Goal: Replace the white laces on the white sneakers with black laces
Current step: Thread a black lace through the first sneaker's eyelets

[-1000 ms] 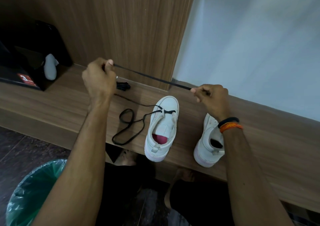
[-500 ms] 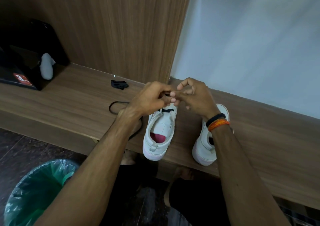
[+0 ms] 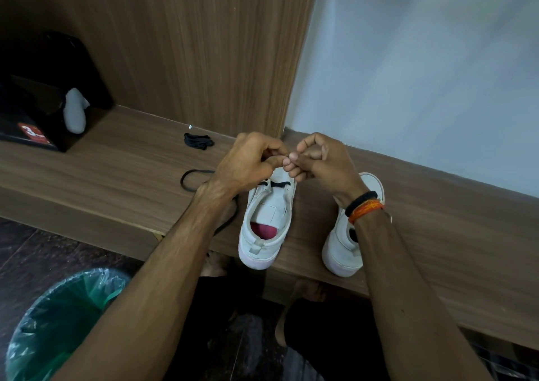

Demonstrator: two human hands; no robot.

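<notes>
Bench (image 3: pixel 110 162): matt wood-grain laminate.
Sneakers (image 3: pixel 267 220): white, matt, smooth upper.
Lace (image 3: pixel 189 178): black woven cord.
Bin liner (image 3: pixel 67 307): glossy green plastic.

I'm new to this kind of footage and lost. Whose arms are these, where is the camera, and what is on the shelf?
There is no machine: a person wears a camera on the head, looking down at their own arms. The left hand and right hand meet fingertip to fingertip above the near sneaker; presumably they pinch the black lace, though the fingers hide it. That lace already crosses the sneaker's front eyelets and trails left on the wooden shelf. A second sneaker stands to the right, and a small black bundle lies behind.
</notes>
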